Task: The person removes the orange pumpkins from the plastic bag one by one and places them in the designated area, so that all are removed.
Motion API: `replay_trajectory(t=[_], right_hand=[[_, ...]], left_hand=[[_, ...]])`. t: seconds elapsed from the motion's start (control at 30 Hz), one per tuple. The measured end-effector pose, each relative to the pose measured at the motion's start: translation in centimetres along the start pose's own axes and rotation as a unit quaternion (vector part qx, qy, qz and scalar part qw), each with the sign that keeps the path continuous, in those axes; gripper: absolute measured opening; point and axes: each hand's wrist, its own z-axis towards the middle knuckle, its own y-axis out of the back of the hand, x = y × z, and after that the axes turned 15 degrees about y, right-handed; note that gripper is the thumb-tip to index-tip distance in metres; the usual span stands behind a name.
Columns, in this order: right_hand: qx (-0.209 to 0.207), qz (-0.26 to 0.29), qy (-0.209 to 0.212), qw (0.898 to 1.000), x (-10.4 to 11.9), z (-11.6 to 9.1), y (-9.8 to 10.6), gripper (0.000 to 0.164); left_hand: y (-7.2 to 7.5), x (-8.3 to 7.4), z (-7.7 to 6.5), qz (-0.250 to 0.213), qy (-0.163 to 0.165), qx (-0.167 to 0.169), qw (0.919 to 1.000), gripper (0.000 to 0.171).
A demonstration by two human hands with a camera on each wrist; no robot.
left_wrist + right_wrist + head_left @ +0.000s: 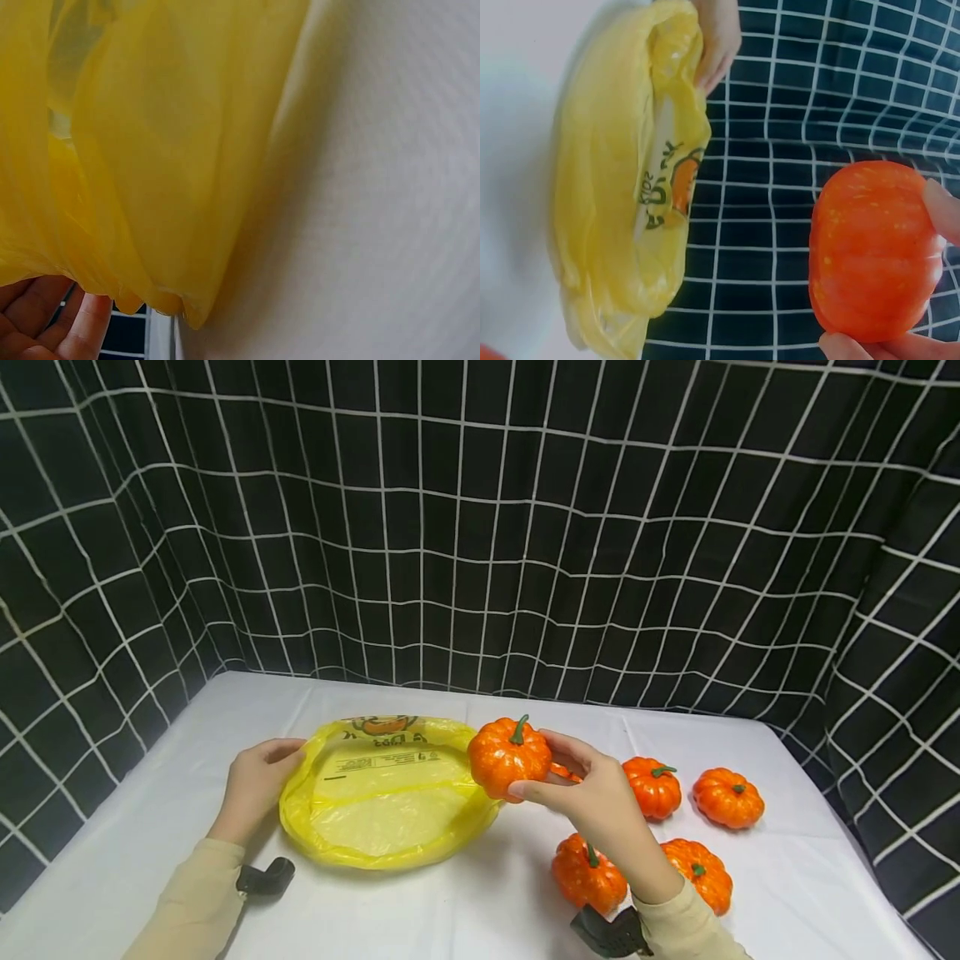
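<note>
In the head view, my right hand [600, 789] holds a small orange pumpkin [508, 758] with a green stem between thumb and fingers, above the right rim of a yellow plastic bag [390, 814]. The right wrist view shows this pumpkin [874, 251] gripped at its side. The bag lies on the table with its mouth spread wide and printing on its far wall. At its left rim, my left hand [258, 785] holds the plastic; the film hides its fingertips in the left wrist view, where some fingers [82, 330] show below the bag [165, 150].
Right of the bag, several more pumpkins stand on the white-covered table [375, 914]: one at the right [727, 797], one near it [652, 787], two nearer pumpkins [588, 875] [697, 872], and one mostly hidden behind my right hand. A black curtain with white grid lines [480, 527] surrounds the table.
</note>
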Motion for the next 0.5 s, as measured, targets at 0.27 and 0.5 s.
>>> replay_trajectory(t=[0.27,0.5], right_hand=[[-0.002,-0.026,-0.036,0.999,-0.5,-1.0,1.9,0.086],[-0.015,-0.076,-0.036,0.996,-1.1,-2.0,3.5,0.085]], left_hand=[[0.1,0.1,-0.1,-0.005,0.012,0.005,0.9999,0.044],[0.1,-0.1,-0.2,-0.005,0.008,0.002,1.0000,0.044]])
